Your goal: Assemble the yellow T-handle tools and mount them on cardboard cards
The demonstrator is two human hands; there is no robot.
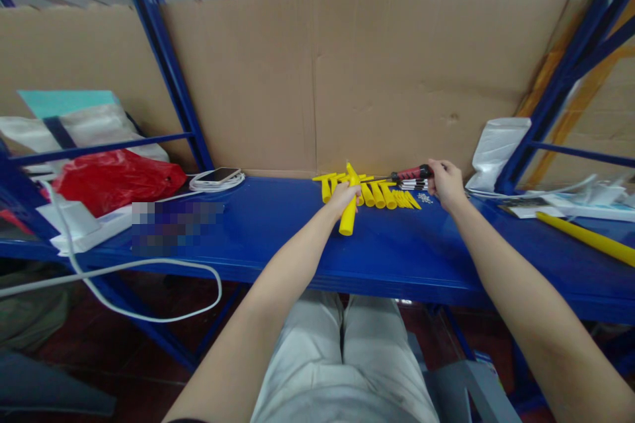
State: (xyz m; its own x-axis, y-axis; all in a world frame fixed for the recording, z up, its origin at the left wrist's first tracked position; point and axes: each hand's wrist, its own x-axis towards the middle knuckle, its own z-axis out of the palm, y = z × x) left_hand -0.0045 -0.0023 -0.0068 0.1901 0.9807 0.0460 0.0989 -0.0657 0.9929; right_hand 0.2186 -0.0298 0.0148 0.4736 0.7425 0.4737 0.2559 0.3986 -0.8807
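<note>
My left hand is closed around a yellow tube-shaped handle, whose wide round end points toward me. In my right hand is a screwdriver with a red and black grip, held level. Its thin shaft points left, and the tip reaches the yellow handle near my left hand; whether it sits in a screw I cannot tell. Behind and beside the handle lies a row of similar yellow parts. Small yellow wedge-like pieces and a little heap of tiny metal bits lie near my right hand.
Cardboard stands along the back of the blue bench. At left are a phone on a coiled white cable, a red bag and a power strip. A white pouch and long yellow tube are at right.
</note>
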